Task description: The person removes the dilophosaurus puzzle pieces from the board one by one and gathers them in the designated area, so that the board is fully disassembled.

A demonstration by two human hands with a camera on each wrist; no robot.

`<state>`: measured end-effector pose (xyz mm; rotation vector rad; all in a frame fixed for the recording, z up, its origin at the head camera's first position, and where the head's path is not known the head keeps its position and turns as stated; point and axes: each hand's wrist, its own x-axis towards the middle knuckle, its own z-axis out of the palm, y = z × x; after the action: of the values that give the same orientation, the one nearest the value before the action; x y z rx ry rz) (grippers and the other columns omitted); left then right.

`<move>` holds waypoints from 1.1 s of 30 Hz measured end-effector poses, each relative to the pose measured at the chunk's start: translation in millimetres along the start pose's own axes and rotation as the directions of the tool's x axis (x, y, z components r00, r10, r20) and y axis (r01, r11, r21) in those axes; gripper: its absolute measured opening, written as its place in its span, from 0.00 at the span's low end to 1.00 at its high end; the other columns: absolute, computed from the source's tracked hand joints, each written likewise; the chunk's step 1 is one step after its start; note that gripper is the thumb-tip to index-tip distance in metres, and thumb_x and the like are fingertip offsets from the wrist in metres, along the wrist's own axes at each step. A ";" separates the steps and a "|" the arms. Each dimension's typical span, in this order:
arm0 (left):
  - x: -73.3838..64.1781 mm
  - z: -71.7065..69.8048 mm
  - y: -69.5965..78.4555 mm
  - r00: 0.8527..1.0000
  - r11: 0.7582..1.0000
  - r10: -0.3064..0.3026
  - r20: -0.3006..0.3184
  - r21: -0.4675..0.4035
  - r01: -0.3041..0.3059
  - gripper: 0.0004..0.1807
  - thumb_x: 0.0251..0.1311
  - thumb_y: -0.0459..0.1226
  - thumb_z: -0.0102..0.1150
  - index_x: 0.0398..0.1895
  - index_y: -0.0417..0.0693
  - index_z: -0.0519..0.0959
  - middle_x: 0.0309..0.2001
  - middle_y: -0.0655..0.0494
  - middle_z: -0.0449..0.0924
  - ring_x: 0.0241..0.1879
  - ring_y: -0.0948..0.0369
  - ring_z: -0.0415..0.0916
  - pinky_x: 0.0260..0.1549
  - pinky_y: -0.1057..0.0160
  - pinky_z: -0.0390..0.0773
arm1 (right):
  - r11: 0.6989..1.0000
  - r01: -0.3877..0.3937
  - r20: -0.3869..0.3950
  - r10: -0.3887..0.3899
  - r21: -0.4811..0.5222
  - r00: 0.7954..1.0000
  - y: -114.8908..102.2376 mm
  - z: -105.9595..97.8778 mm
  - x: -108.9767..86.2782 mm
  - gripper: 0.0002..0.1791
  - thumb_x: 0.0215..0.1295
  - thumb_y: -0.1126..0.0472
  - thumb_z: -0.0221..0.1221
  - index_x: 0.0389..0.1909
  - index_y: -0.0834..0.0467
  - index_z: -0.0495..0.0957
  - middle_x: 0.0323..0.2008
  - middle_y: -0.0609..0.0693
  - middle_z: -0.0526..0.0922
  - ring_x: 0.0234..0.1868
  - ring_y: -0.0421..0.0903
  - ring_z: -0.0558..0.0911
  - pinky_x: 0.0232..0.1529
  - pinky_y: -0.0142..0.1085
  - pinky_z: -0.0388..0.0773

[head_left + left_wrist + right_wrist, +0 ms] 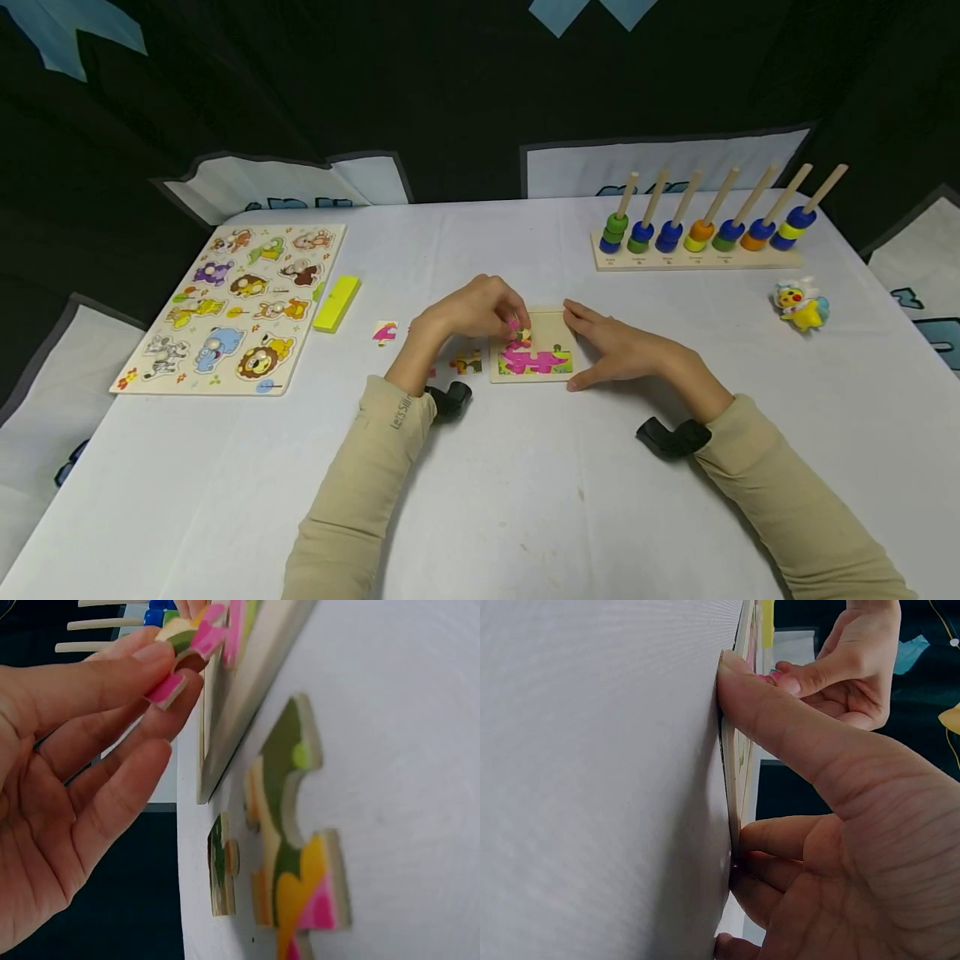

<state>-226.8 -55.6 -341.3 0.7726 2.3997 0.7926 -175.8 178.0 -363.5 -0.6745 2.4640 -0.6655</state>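
My left hand [483,308] pinches a jigsaw piece [208,636] with pink, green and cream colours between thumb and fingertips, over the left part of a shallow wooden puzzle tray [547,323]. Joined pink and green pieces [536,362] lie along the tray's near side. At the tray's right edge, my right hand [618,346] holds the frame, thumb at the near corner and fingers at the far corner. Left of the tray lies a loose jigsaw piece [467,362], partly under the left wrist; another, a pink and white piece [386,332], is farther left.
A wooden animal puzzle board [247,312] lies at the left, a yellow block [337,304] beside it. At the back right stands a peg rack [697,260] with coloured rings. A small yellow toy figure [801,305] is near the right edge of the white-covered table [495,517].
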 end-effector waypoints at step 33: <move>-42.2 -37.1 12.8 0.968 0.997 0.055 -0.243 -0.038 -0.066 0.13 0.55 0.29 0.63 0.44 0.47 0.83 0.35 0.51 0.84 0.34 0.57 0.81 0.38 0.61 0.79 | 1.000 0.005 0.003 -0.005 0.002 1.000 -1.3 0.0 -0.4 0.58 0.52 0.47 0.69 0.73 0.69 0.44 0.76 0.62 0.37 0.76 0.61 0.42 0.71 0.61 0.41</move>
<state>-214.3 -87.9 -295.2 0.7733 2.5713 1.0151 -175.1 177.2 -362.6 -0.6798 2.4597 -0.6689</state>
